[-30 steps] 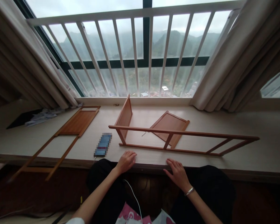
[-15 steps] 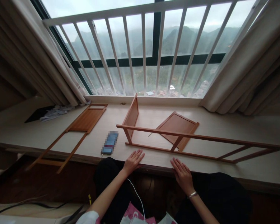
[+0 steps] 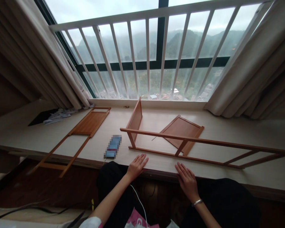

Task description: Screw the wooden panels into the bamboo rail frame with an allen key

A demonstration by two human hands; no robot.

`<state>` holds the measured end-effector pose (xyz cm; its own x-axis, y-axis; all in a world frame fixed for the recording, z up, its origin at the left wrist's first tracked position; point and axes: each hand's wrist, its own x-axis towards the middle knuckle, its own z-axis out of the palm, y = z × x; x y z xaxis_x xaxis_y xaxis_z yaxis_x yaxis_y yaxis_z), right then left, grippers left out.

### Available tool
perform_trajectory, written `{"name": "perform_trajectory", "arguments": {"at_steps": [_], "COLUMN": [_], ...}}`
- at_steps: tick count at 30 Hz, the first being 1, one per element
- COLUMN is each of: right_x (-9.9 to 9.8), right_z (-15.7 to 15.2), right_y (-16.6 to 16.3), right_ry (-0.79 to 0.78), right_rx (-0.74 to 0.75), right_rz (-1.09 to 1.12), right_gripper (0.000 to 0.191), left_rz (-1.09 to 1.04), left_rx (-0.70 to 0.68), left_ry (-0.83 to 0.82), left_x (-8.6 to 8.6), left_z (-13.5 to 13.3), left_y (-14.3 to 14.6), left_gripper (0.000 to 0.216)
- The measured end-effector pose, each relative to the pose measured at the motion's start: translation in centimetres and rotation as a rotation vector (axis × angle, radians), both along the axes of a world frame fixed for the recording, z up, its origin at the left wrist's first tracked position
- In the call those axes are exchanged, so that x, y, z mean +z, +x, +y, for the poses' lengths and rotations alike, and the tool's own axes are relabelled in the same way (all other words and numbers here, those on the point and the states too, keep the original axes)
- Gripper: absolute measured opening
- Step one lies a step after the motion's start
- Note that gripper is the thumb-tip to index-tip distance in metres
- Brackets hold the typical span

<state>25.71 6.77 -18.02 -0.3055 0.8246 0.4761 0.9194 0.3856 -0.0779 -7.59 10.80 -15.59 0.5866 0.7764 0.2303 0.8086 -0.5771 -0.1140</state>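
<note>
My left hand (image 3: 137, 165) lies flat on the front edge of the pale window ledge (image 3: 156, 163), fingers stretched out and holding nothing. My right hand (image 3: 187, 178) rests on the same edge further right, also flat, with a silver bracelet on the wrist. Just beyond both hands a long wooden frame (image 3: 184, 144) stands on its side, with a wooden panel (image 3: 136, 115) upright at its left end. Behind the frame's rails lies a loose wooden panel (image 3: 179, 129), partly hidden by them. Neither hand touches the wood.
Left of the hands lies a phone (image 3: 112, 147) with a white cable. Another wooden frame with a panel (image 3: 89, 122) lies further left, its legs overhanging the edge. Crumpled white material (image 3: 59, 115) sits by the left curtain. A white railing (image 3: 148, 57) bars the window.
The whole view has shifted slightly, with everything a little lower and to the right. Both hands stay flat on the ledge's edge, and the wooden pieces keep their places.
</note>
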Motion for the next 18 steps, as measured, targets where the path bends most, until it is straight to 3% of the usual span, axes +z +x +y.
{"name": "perform_trajectory", "arguments": {"at_steps": [18], "right_x": [0.06], "right_z": [-0.02], "right_y": [-0.19], "right_ry": [0.009], "right_rx": [-0.005], "right_rz": [0.009], "right_gripper": [0.049], "left_rz": [-0.011], "left_rx": [0.002], "left_ry": [-0.038], "left_x": [0.03], "left_z": [-0.06], "left_y": [-0.11], "left_gripper": [0.064]}}
